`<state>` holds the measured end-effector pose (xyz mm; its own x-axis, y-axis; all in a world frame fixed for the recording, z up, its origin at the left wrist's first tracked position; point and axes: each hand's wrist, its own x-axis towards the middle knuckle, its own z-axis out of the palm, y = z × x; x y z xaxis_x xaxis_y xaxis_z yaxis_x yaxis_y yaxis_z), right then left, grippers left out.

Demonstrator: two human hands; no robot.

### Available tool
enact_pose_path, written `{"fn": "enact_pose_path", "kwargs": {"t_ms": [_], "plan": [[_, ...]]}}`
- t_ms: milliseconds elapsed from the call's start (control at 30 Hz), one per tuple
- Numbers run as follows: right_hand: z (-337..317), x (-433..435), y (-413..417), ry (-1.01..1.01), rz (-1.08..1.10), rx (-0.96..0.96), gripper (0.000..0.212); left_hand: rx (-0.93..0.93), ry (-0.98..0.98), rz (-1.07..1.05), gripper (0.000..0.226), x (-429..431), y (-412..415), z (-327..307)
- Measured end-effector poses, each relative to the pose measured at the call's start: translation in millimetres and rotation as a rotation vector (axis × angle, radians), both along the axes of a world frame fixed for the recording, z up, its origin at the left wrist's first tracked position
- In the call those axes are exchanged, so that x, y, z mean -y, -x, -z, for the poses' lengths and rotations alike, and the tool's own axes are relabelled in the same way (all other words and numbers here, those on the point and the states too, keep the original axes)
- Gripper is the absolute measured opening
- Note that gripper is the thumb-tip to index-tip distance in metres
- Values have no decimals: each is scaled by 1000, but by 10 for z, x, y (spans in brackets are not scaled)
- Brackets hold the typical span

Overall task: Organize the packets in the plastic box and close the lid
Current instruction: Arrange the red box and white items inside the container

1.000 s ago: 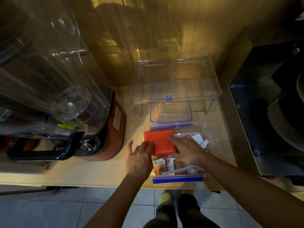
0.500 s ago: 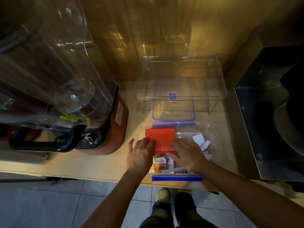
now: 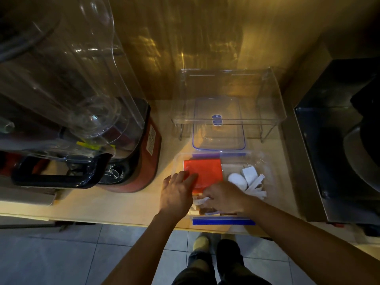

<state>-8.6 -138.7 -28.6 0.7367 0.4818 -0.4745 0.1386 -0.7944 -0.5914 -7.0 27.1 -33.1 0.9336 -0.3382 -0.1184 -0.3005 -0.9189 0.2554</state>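
A clear plastic box (image 3: 224, 221) with blue clips stands at the counter's front edge. Inside lie a red packet (image 3: 207, 171) at the back left, white packets (image 3: 251, 179) and a white round thing (image 3: 236, 179) on the right, and brown packets (image 3: 205, 209) at the front. My left hand (image 3: 177, 193) rests on the box's left side, fingers spread on the red packet. My right hand (image 3: 224, 197) is curled over the front packets and pinches a white strip. The clear lid (image 3: 219, 138) with a blue rim lies behind the box.
A clear acrylic stand (image 3: 228, 118) straddles the lid at the back. A red blender base (image 3: 141, 161) with a big clear cover (image 3: 67, 79) stands to the left. A dark metal appliance (image 3: 339, 157) fills the right. The counter edge runs just under the box.
My right hand has drawn back from the red packet to the front packets and closed on a white strip. A white round thing now shows. My left hand stays on the left side.
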Motion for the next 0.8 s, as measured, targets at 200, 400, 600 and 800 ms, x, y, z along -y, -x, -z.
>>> {"fn": "enact_pose_path", "kwargs": {"t_ms": [200, 400, 600, 800], "plan": [[-322, 478, -278, 102, 137, 136, 17, -9, -44, 11, 50, -18, 4, 26], [-291, 740, -328, 295, 474, 304, 15, 30, -47, 3, 44, 19, 30, 20], [-255, 707, -102, 234, 65, 141, 12, 8, -26, -24, 40, 27, 16, 37], [-95, 550, 52, 209, -68, 73, 18, -3, -7, -48, 39, 36, 16, 32]]}}
